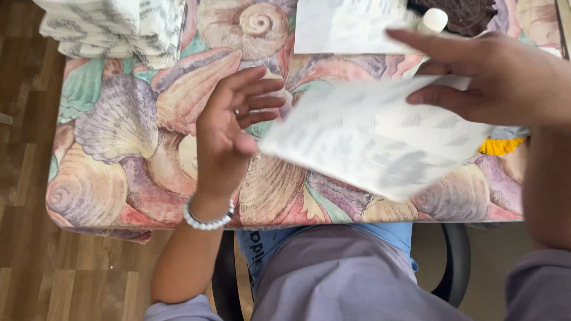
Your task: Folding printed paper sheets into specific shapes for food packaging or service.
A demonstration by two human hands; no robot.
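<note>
A lap in a grey-lilac garment over a blue cloth fills the near edge, on a black chair at a desk covered in a pastel seashell-print cloth. Above the desk, the right hand holds the far right corner of a white paper sheet with pale grey print, fingers spread along its top edge, thumb hidden beneath. The sheet is blurred and tilts down toward the near side, over the middle of the desk. The left hand, open with fingers loosely curled and a ring on one finger, hovers just beside the sheet's left corner; whether it touches cannot be told. A white beaded bracelet circles that wrist. At the far left stands a stack of folded white patterned cloths. At the far edge lies another white sheet, beside a small white cap. A yellow object peeks out under the right hand. Wooden floor shows on the left.
</note>
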